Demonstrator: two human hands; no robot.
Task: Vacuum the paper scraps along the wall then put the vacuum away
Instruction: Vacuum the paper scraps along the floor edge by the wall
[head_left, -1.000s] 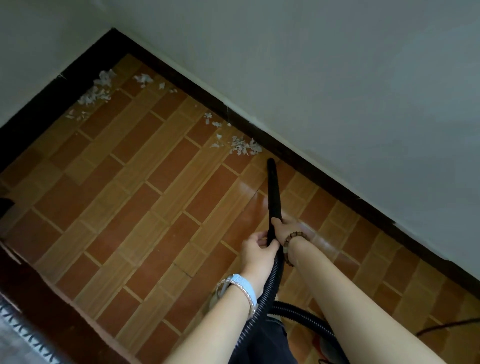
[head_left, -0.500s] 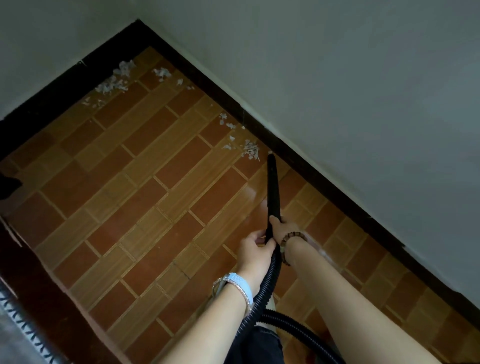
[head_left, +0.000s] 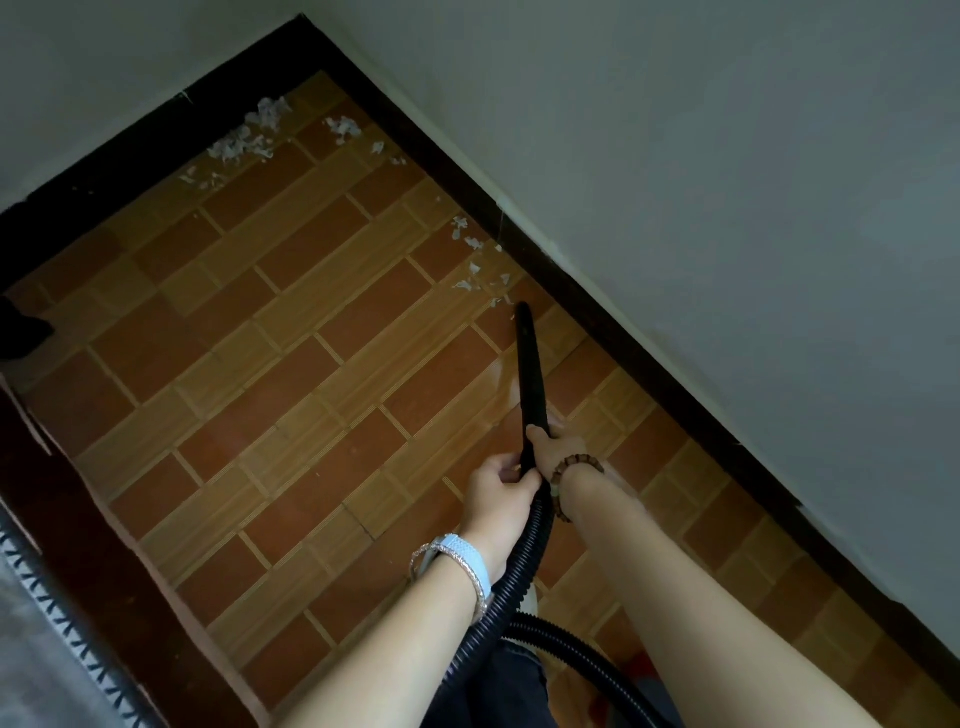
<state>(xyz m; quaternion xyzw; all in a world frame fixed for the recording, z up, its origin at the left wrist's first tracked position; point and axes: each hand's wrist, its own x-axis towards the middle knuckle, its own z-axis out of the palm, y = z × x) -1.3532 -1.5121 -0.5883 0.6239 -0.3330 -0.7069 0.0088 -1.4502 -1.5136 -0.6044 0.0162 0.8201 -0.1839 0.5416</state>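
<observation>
— Along the pale wall (head_left: 727, 208) on our right runs a dark skirting (head_left: 623, 332), and it turns the corner at the far end. Can we read anything anywhere?

— Nothing. Any lettering on the gear is too blurred for us to tell.

— What are we standing on?

— On a floor (head_left: 291, 364) of glossy tiles patterned like brick, reddish-brown and tan blocks with thin pale joints. A grey patterned fabric (head_left: 47, 623) edges the lower left corner of our view.

— And the paper scraps (head_left: 475, 267)?

— White bits lie in a loose trail beside the skirting, just ahead of the tool. A second, larger scatter (head_left: 249, 137) sits in the far corner, well apart from it.

— Where do we hold the vacuum?

— Our right hand (head_left: 558, 447), a bead bracelet (head_left: 574, 465) at its wrist, is wrapped round the lower end of the black crevice nozzle (head_left: 531, 374). Our left hand (head_left: 498, 488), with a pale blue watch band (head_left: 465, 558), clasps the same piece just behind, where the ribbed hose (head_left: 524, 561) joins. The two hands touch the tool on opposite sides.

— And the tip?

— It points away from us, low to the tiles, just beside the nearest scraps. The hose curls back between our forearms and loops off to the lower right.
</observation>
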